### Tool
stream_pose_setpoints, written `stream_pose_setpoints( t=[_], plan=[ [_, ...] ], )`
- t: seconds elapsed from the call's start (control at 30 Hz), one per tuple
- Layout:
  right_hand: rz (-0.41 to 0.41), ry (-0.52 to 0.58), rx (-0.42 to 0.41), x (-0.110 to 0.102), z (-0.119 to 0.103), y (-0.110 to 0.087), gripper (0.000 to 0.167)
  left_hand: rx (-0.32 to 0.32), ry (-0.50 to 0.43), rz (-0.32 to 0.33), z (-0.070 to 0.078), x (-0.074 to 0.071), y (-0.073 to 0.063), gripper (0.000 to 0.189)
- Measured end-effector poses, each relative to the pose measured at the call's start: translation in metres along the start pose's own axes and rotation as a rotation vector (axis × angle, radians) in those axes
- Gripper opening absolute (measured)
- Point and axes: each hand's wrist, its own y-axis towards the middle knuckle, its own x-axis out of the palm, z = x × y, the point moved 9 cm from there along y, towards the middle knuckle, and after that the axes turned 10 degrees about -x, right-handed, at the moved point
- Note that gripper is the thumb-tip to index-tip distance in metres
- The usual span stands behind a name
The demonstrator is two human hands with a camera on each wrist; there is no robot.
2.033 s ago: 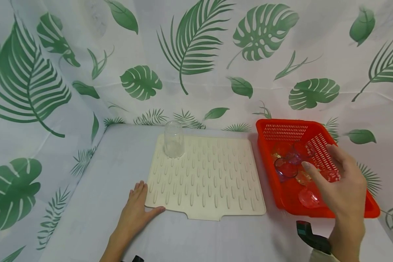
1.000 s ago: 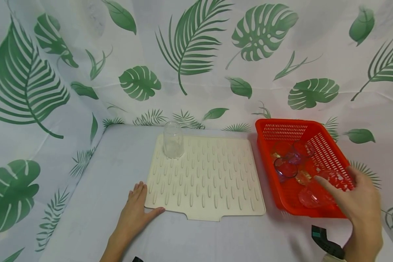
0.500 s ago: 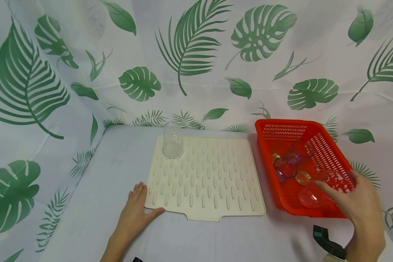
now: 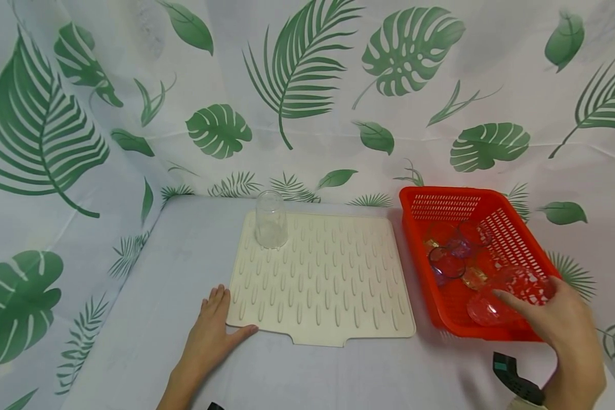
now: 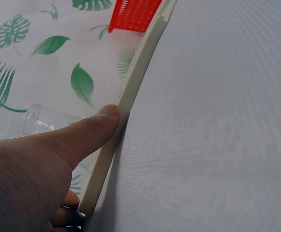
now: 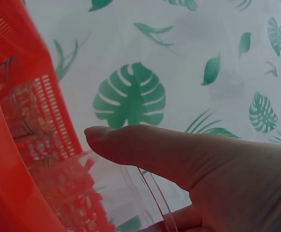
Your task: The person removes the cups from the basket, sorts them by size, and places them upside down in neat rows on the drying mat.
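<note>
My left hand [image 4: 210, 333] rests at the near left corner of a cream ridged draining mat [image 4: 320, 279], thumb along its front edge. In the left wrist view, the thumb touches the mat's edge [image 5: 140, 63]. A clear drinking glass [image 4: 271, 222] stands at the mat's back left. My right hand [image 4: 564, 330] reaches over the near right side of a red plastic basket [image 4: 425, 285]. Its thumb and fingers grip a clear glass [image 4: 492, 307] lying there. In the right wrist view, the glass's rim [image 6: 155, 193] shows between thumb and fingers.
Further back in the basket lie several more clear glasses, one with a dark rim [image 4: 447, 263], some with purple or yellow bases. A leaf-printed cloth [image 4: 307, 102] rises behind and at both sides. White cloth [image 4: 174, 256] covers the table.
My right hand has moved right and toward the near side of the basket, and its fingers have closed around the glass. The left hand has stayed on the mat.
</note>
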Motion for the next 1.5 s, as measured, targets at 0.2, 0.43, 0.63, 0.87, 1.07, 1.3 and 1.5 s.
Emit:
stream_pose_setpoints(
  t=[0.2, 0.43, 0.63, 0.87, 1.07, 1.3, 1.5],
  plan=[
    [-0.039, 0.030, 0.018, 0.002, 0.008, 0.001, 0.116, -0.005, -0.004, -0.008, 0.000, 0.001, 0.000, 0.111],
    [-0.054, 0.044, 0.019, 0.003, 0.010, 0.000, 0.115, -0.008, -0.007, -0.011, -0.001, 0.001, 0.000, 0.112],
    [-0.038, 0.050, 0.041, 0.003, 0.008, 0.000, 0.115, -0.012, -0.011, -0.016, -0.002, 0.002, 0.001, 0.113],
    [-0.007, 0.043, 0.071, -0.001, 0.004, -0.006, 0.115, -0.011, -0.013, -0.016, -0.002, 0.003, 0.001, 0.112],
    [0.059, 0.104, 0.090, -0.011, -0.006, -0.016, 0.112, -0.007, -0.011, -0.014, -0.002, 0.002, 0.001, 0.112],
    [0.229, 0.248, 0.088, -0.025, -0.020, -0.030, 0.097, -0.015, -0.015, -0.021, -0.002, 0.003, 0.001, 0.112],
    [0.396, 0.385, 0.092, -0.033, -0.030, -0.045, 0.085, -0.014, -0.015, -0.018, -0.001, 0.001, 0.000, 0.111]
  ],
)
